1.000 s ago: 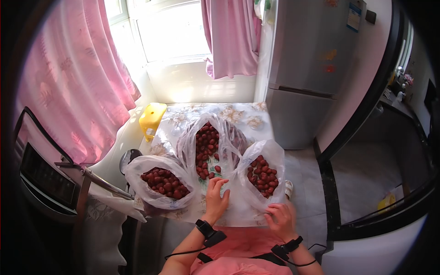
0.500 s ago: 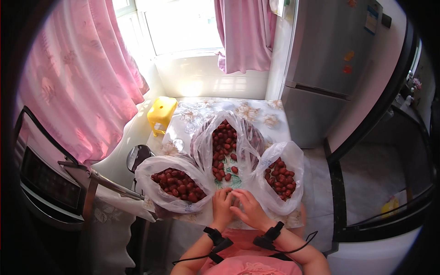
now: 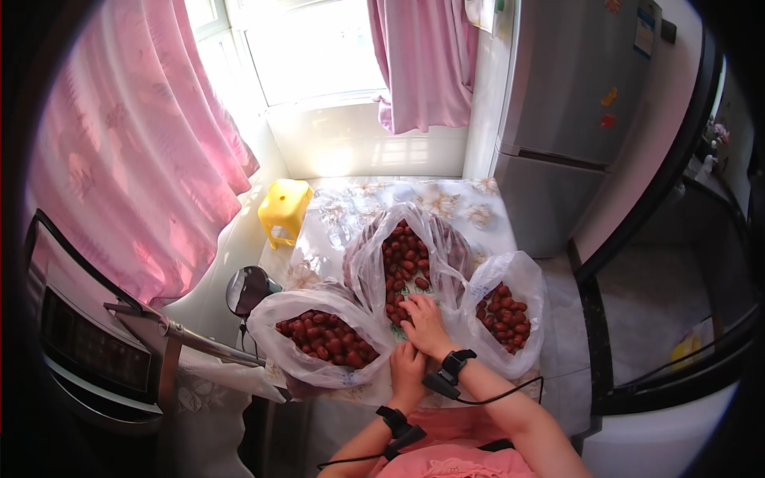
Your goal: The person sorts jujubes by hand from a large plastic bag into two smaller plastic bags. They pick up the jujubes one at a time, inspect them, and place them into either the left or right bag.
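On the table, the middle clear plastic bag (image 3: 368, 267) lies open with dark red jujubes (image 3: 408, 253) inside. My right hand (image 3: 427, 325) reaches into its near end, fingers apart and touching the lowest jujubes. Close beside it, my left hand (image 3: 408, 370) rests at the bag's near edge with its fingers drawn together; what they hold, if anything, is hidden. Another open bag (image 3: 267, 323) of jujubes stands to the left, and a smaller open bag (image 3: 532, 299) with jujubes stands to the right.
A flowered cloth (image 3: 335, 211) covers the table. A yellow stool (image 3: 285, 203) stands beyond its left side, with a round dark object (image 3: 249, 291) nearer. A grey refrigerator (image 3: 558, 119) is at the back right, and a metal bar (image 3: 211, 342) runs along the left.
My hands were together in front of the middle bag. The right has moved forward onto the jujubes in it, while the left stays near the edge. The view has shifted slightly.
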The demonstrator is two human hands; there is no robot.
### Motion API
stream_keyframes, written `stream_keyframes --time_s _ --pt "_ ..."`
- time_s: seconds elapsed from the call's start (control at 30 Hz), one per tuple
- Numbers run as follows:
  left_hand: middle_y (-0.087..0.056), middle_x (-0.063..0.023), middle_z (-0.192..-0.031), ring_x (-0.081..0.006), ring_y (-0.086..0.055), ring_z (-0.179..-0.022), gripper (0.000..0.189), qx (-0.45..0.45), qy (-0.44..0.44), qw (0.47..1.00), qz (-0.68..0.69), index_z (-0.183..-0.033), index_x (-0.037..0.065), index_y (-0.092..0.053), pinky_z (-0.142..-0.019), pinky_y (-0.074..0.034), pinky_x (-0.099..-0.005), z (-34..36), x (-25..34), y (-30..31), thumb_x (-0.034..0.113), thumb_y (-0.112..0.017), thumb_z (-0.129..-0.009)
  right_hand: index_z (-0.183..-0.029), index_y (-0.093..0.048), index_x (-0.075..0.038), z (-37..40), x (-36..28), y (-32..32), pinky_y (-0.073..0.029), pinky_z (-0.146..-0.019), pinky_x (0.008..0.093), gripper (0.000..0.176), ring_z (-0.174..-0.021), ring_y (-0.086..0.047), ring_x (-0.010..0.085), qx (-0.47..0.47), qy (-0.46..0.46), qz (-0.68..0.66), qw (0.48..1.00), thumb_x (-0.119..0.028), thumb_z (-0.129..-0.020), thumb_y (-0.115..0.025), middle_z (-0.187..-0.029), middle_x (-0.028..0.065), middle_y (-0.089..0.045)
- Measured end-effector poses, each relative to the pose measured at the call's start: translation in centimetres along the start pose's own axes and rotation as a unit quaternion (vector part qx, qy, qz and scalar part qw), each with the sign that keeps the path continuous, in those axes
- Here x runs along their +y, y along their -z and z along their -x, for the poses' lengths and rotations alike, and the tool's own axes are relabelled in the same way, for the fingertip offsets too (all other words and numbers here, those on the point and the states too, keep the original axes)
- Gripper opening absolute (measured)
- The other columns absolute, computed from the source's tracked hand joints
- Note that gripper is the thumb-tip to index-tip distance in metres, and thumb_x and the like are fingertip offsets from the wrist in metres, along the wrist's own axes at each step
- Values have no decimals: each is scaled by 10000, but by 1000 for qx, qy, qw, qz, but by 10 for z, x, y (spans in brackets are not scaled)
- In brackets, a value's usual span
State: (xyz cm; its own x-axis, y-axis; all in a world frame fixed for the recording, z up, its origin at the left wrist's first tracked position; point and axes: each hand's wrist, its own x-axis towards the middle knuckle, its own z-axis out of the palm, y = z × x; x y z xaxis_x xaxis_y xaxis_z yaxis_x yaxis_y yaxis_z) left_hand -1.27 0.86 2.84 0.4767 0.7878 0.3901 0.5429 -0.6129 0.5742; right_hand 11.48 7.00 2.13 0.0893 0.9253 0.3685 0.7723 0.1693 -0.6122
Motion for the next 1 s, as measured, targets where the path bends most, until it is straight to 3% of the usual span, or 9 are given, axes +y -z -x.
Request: stream_keyframes --time_s 0.17,0.3,0.43,0.6,0.7,1.0 --pt "-572 -165 -1124 -403 -532 -1091 439 7 9 1000 29 -1138 38 -659 -882 -422 -495 1 -4 -3 216 -738 -744 -1222 -671 -113 -2 0 -2 -397 -1099 486 438 -1305 -490 381 -18 3 -31 999 -162 -796 -763 -1366 141 -569" --pt "-576 -166 -1092 -399 -539 -1065 431 -2 7 999 36 -1120 33 -664 -868 -432 -495 0 -6 2 175 -740 -720 -1202 -680 -126 -9 -11 3 -382 -1100 503 430 -1290 -510 364 6 59 3 998 -194 -789 -777 -1373 128 -570" --pt "-588 -152 -1081 -390 -551 -1057 394 2 11 999 52 -1086 31 -670 -871 -442 -485 -4 0 9 132 -734 -711 -1173 -680 -123 -12 -8 0 -368 -1105 520 408 -1284 -519 347 2 46 -22 999 -173 -776 -765 -1374 122 -572" --pt "-603 -130 -1112 -371 -556 -1083 374 15 4 999 45 -1076 40 -671 -880 -431 -472 -2 -1 4 124 -736 -717 -1057 -670 -55 -3 2 6 -453 -1030 454 302 -1194 -566 356 62 7 -71 996 -76 -757 -694 -1245 136 -616" --pt "-612 -120 -1124 -358 -562 -1092 353 20 1 999 41 -1071 39 -669 -886 -432 -472 -1 -3 1 112 -739 -733 -1026 -666 -24 5 6 14 -479 -998 432 266 -1163 -574 365 41 -1 -83 996 -60 -763 -679 -1198 149 -620" --pt "-633 -111 -1140 -348 -577 -1107 341 17 -2 999 48 -1076 38 -678 -911 -448 -476 -2 -4 2 92 -742 -745 -1179 -622 -22 -12 -1 17 -428 -1083 462 410 -1243 -530 388 85 14 -67 994 -78 -785 -721 -1315 186 -558"
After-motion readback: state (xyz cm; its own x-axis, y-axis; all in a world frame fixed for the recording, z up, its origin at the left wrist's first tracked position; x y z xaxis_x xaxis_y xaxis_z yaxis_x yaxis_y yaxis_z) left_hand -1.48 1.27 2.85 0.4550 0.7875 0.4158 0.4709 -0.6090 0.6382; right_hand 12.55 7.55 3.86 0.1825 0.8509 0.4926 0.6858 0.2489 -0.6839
